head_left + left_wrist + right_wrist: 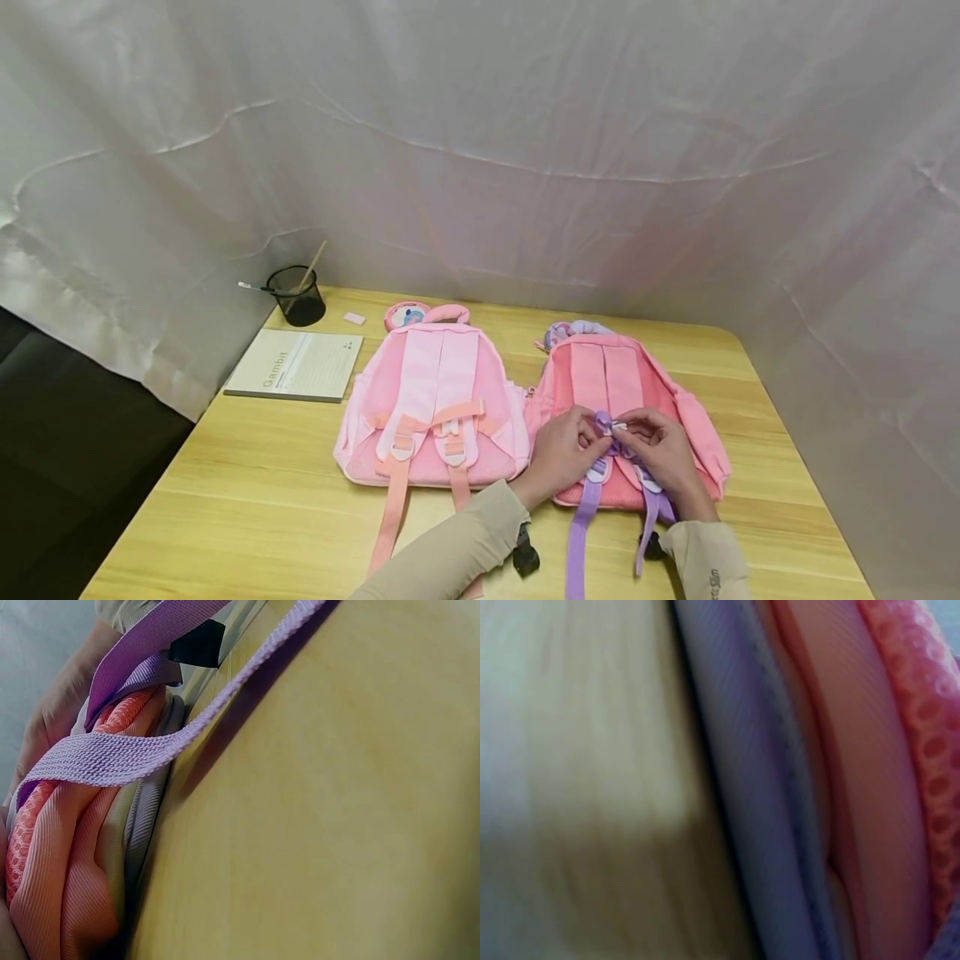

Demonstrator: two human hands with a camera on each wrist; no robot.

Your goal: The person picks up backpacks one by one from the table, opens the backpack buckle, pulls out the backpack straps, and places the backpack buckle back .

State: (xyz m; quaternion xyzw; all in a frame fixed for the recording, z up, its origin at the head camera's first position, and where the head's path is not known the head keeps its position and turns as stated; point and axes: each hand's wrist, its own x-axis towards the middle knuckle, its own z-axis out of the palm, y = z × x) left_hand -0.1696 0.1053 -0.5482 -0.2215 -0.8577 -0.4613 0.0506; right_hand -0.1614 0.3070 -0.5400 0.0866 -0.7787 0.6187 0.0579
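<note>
A coral-pink backpack (656, 371) lies on its front, shoulder straps up. Over its lower middle my left hand (561, 450) and right hand (663, 450) meet, thumbs and fingertips pinching a purple chest strap (602, 421) at its small white buckle (618, 426). The fingers partly hide the buckle. Purple webbing tails (583, 533) hang from the shoulder straps toward the table's front; one tail (105, 759) crosses the left wrist view. The right wrist view shows the bag's side (862, 765) close up, with its mesh edge (922, 735).
Left of it lies a light-pink backpack (440, 367) with peach straps. Farther left are a notebook (300, 365), a black mesh pen cup (303, 304) and a small pink eraser-like block (355, 318). Grey curtains (480, 167) surround the wooden table (247, 492).
</note>
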